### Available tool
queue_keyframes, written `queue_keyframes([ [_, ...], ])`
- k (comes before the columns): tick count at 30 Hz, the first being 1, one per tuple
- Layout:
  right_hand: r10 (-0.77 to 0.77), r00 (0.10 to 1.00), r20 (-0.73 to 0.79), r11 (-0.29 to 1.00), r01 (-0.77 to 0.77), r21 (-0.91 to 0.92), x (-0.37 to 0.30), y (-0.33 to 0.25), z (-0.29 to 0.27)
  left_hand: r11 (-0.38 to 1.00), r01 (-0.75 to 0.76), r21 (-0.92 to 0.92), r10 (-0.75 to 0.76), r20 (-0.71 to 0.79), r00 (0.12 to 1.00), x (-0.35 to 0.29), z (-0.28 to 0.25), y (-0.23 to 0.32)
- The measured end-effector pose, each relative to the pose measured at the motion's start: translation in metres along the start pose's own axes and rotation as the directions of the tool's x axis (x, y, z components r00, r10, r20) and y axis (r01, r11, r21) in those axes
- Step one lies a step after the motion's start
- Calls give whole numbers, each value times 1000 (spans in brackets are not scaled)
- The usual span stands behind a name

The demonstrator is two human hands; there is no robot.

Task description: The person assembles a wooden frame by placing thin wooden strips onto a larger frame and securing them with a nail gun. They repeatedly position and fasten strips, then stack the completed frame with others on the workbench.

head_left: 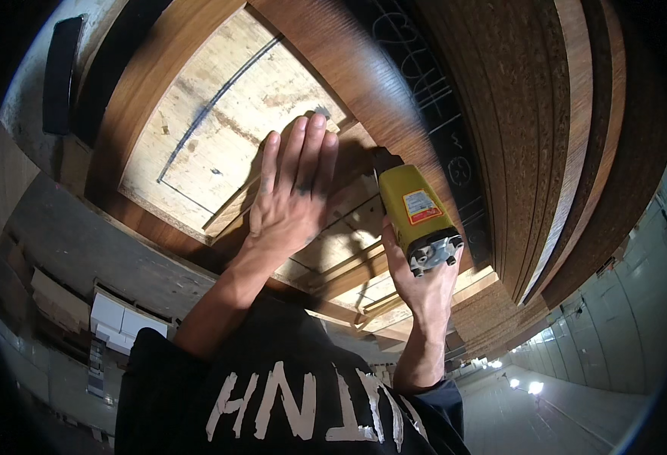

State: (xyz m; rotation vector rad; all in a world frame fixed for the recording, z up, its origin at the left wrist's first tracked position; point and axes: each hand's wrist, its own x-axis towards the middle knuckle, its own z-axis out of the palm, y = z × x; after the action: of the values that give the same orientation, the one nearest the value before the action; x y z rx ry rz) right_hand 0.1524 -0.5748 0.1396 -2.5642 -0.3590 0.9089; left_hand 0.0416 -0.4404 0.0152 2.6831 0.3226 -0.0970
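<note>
I monitored one workpiece: a dark brown wood-grain frame (333, 72), located from the upper left through the centre of the frame of view, over a pale, stained wood surface marked with a curved blue line (220, 106). Left hand (292, 203): grasped nothing; fingers extended, palm down over a brown crosspiece (354, 163) at centre. I could not tell how much pressure it applied. Right hand (424, 287): wrapped around a yellow-bodied power tool with a black nose and silver end cap (417, 208), apparently a fastener gun, right of centre. Its nose stood by the corner where crosspiece met frame; contact could not be confirmed.

Hazards, as I judged them:
1. Fastener deflection toward the left hand, caused by a tilted nose or a hard spot in the wood.
2. Joint misalignment, caused by insufficient hold on the crosspiece.
3. Obstructed tool travel, caused by the tall stack of brown boards (531, 129) at right.
</note>
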Motion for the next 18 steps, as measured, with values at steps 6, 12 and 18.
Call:
queue_keyframes([
  [6,150,988,25,985,-152,83,1,-9,-4,999,2,36,-3,26,1000,0,2,0],
  [12,13,999,33,997,-10,-76,4,-1,-3,1000,-3,9,3,1,1000,1,-3,-1],
  [18,-53,999,11,991,54,-123,13,-3,-1,998,-17,-53,13,-70,997,-2,-1,1],
])
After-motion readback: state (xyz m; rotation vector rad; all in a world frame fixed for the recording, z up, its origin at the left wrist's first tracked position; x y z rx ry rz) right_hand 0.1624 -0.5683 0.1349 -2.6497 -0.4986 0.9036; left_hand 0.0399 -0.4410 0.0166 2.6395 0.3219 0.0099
